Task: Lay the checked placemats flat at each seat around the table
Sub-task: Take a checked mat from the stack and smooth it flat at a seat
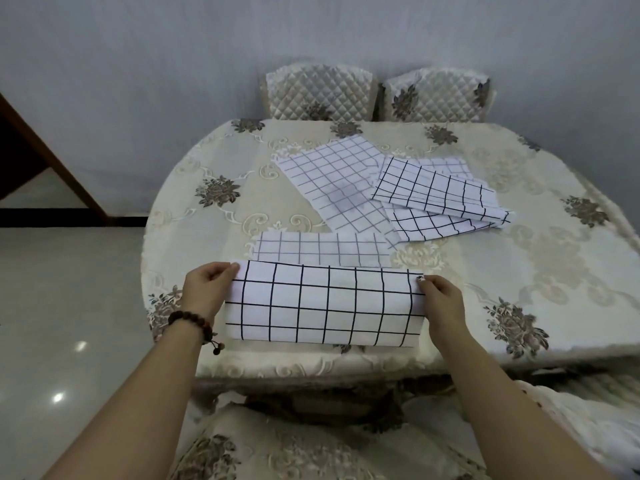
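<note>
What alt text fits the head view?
The left hand and right hand pinch the side edges of a checked placemat, partly folded over, at the near edge of a cloth-covered table. More placemats lie overlapping mid-table, and two quilted chairs stand at the far side.

the placemats (325, 306) were white with a black grid. the tablecloth (194, 237) was cream with grey-brown flowers, as were the quilted chair covers (318, 93). the bracelet (189, 319) was dark brown.
</note>
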Demonstrator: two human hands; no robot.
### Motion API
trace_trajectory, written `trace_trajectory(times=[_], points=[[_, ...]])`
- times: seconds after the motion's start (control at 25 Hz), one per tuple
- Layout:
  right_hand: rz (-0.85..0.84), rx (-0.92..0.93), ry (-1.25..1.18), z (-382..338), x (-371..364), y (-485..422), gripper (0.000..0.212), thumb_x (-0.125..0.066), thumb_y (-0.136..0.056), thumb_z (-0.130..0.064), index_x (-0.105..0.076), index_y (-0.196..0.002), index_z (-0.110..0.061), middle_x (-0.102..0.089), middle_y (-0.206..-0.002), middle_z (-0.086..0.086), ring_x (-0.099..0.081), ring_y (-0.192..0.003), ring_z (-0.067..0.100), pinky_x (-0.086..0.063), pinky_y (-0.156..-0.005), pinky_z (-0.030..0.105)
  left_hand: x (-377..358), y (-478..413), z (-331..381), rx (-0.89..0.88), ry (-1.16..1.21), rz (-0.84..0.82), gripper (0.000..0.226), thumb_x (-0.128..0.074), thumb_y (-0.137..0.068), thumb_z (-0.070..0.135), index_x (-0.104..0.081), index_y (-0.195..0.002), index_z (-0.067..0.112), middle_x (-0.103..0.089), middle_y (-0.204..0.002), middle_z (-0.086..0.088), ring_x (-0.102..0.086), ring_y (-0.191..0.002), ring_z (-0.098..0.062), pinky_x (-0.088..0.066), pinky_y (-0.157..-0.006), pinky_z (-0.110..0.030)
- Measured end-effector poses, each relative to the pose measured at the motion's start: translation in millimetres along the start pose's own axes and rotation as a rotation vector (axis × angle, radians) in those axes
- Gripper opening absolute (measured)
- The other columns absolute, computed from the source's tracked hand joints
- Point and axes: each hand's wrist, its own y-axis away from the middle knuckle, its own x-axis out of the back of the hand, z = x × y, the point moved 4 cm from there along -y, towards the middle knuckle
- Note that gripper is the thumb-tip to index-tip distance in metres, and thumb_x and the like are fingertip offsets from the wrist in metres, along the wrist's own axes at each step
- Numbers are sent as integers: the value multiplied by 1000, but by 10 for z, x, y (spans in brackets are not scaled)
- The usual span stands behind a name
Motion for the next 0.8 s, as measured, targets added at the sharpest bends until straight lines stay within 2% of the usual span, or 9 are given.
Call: trace_trajectory(times=[0.16,0.32,0.44,0.56,0.68,0.8], points=[[3,5,63,32,-115,-139,9,-58,-88,-16,-62,-80,-18,-58,-73,-1,-49,-75,17,-39,-69,30,-128,-233,-189,68,-43,-14,11,-71,-81,24,-70,-74,17,-69,-76,-3,-60,-74,-20,-52,-78,-41],[3,15,107,49,-309,-423,4,-60,-88,-17,-63,-87,-15,-58,-76,-4,-51,-78,16,-43,-78,33,-235,-522,-269,92,-51,20,8,-71,-82,23,-70,-75,19,-69,-77,-2,-60,-75,-19,-52,-75,-35],[-1,22,179,63,-495,-698,7,-60,-87,-16,-66,-90,-15,-65,-86,1,-57,-86,18,-46,-84,34,-325,-772,-271,106,-52,23,5,-71,-82,20,-69,-79,17,-68,-79,-3,-60,-77,-20,-53,-75,-33],[8,-3,193,34,-632,-934,11,-61,-86,-13,-68,-95,-13,-65,-90,4,-58,-87,17,-46,-82,29,-388,-1019,-251,103,-98,25,7,-74,-79,19,-68,-77,16,-67,-76,-5,-59,-73,-22,-54,-69,-32],[25,16,245,-28,-740,-1151,7,-65,-84,-12,-68,-90,-12,-65,-87,4,-58,-85,17,-45,-81,27,-449,-1258,-217,43,-213,31,10,-77,-75,20,-67,-74,17,-69,-78,-8,-62,-73,-22,-56,-78,-39],[41,34,307,-48,-822,-1336,5,-69,-80,-18,-68,-84,-15,-66,-82,0,-60,-82,15,-47,-80,27,-541,-1404,-157,-52,-372,47,10,-76,-75,21,-68,-75,15,-70,-79,-5,-63,-75,-20,-54,-80,-36]])
